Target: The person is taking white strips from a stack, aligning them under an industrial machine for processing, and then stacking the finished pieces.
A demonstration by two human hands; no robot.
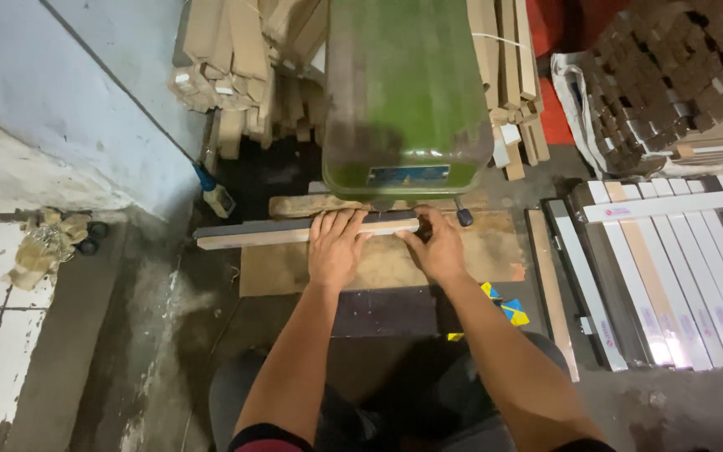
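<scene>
Head view: I see both hands on a long wooden strip (294,234) that lies across the worn wooden table (479,251) of a green machine (403,92), approx. under its front edge. The left hand (336,247) lies flat, fingers spread and pressed down on top of the strip. The right hand (438,244) is curled and pinches the right end of the strip, near a small blue knob (464,218).

To do this well, I think the strip must stay flat and tight against the dark rail (244,226) behind it, w/ fingertips kept back from the machine head.

The floor is grey concrete, dusty. At right, white and brown moulding strips (671,276) lie in a row, next to stacked dark wood blocks (671,75). Behind the machine are pale wood offcuts (236,59). At left is a crumpled rag (48,243) beside a whitish wall (60,109).
</scene>
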